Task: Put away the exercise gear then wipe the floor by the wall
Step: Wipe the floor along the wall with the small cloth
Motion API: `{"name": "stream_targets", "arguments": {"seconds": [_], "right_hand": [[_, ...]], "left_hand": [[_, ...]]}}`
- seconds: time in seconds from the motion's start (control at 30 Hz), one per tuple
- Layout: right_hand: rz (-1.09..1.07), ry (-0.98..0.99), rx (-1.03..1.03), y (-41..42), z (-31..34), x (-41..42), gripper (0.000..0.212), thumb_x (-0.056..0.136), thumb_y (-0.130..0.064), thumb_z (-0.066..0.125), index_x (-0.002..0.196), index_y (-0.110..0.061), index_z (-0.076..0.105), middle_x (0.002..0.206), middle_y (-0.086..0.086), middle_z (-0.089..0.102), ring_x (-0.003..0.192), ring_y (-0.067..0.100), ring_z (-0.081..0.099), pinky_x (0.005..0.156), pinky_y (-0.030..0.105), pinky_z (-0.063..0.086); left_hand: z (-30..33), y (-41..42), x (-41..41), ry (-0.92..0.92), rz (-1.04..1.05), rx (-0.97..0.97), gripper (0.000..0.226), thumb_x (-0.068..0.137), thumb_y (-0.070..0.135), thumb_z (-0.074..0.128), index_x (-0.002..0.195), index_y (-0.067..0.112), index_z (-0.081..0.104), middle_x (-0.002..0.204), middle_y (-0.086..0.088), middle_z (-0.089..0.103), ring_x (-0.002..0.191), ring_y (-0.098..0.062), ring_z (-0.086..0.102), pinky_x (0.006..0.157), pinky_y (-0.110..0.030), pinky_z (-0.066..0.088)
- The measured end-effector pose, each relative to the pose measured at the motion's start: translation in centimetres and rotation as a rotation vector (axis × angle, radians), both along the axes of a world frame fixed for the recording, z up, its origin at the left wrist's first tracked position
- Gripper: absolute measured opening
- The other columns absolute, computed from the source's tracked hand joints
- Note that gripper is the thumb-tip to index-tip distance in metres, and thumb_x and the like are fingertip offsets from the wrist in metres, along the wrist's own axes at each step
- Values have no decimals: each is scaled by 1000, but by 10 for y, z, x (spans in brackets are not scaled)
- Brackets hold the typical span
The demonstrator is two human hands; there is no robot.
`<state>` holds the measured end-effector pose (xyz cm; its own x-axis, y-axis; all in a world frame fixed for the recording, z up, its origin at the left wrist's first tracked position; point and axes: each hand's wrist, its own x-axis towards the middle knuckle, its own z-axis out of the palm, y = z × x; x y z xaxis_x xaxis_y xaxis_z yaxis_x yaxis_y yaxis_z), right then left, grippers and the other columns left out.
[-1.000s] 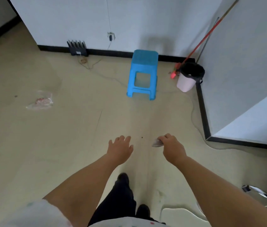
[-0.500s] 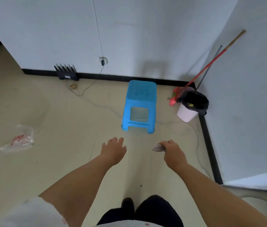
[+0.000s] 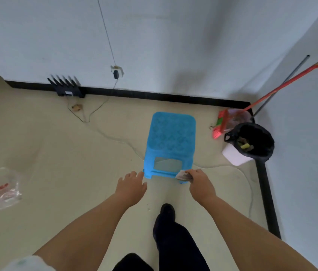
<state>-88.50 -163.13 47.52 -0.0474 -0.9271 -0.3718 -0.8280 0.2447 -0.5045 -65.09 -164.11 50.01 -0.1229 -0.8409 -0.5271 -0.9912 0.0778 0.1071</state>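
Note:
My right hand (image 3: 200, 182) pinches a small crumpled wrapper (image 3: 183, 176) with pinkish print, held in front of the near legs of a blue plastic stool (image 3: 171, 137). My left hand (image 3: 131, 185) hangs beside it with fingers spread and holds nothing; its fingertips are close to the stool's near left leg. The beige floor (image 3: 66, 157) runs up to a white wall (image 3: 154, 45) with a black baseboard.
A white bin (image 3: 238, 155) with a black liner stands in the right corner, a red broom (image 3: 223, 124) and dustpan leaning behind it. A black router (image 3: 66, 87) sits by the baseboard, cables trailing across the floor. A clear plastic bag (image 3: 2, 192) lies at left.
I have walked forward toward the corner; the stool, bin and wall are much nearer. Both hands keep their pose, the right still pinching the wrapper.

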Motion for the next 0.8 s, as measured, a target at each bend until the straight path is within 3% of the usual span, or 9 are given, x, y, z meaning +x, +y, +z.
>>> {"name": "stream_targets", "arguments": {"seconds": [0.17,0.37,0.57,0.63,0.7,0.8], "right_hand": [[3,10,90,-106,-33,-14,48,82,8,44,125,-8,57,123,15,54,116,30,51,98,34,39],[1,36,56,-221,-120,-11,49,82,10,43,125,-6,58,123,17,55,115,32,52,97,30,36],[80,173,-151,-258,-204,11,60,76,14,44,130,-10,54,129,12,51,117,33,45,92,44,43],[138,184,-123,-247,-231,20,59,81,9,47,137,-10,48,142,14,43,129,34,39,104,43,35],[207,223,-63,-234,-250,25,57,93,-8,46,148,-14,30,156,12,22,145,29,18,117,43,17],[298,273,40,-231,-252,22,64,100,-31,39,152,-16,4,160,8,-4,148,22,-7,120,43,0]], "left_hand": [[-33,-99,-30,111,-4,-2,46,99,34,35,142,15,34,135,-9,46,121,-29,47,99,-38,36],[-138,-178,-40,89,-154,28,45,99,30,33,143,19,31,142,-9,39,131,-27,37,107,-40,30],[-237,-209,-33,18,-260,20,59,101,30,30,153,23,3,160,-10,-7,148,-23,-5,118,-47,7],[-256,-207,-32,16,-240,25,63,100,29,31,152,24,-3,159,-9,-14,148,-23,-10,117,-48,5],[-266,-200,-32,20,-232,17,67,99,28,33,152,23,-8,158,-10,-18,147,-24,-14,117,-49,5],[-267,-197,-30,25,-233,-7,69,99,26,35,151,22,-9,158,-11,-18,147,-25,-14,116,-50,7]]}}
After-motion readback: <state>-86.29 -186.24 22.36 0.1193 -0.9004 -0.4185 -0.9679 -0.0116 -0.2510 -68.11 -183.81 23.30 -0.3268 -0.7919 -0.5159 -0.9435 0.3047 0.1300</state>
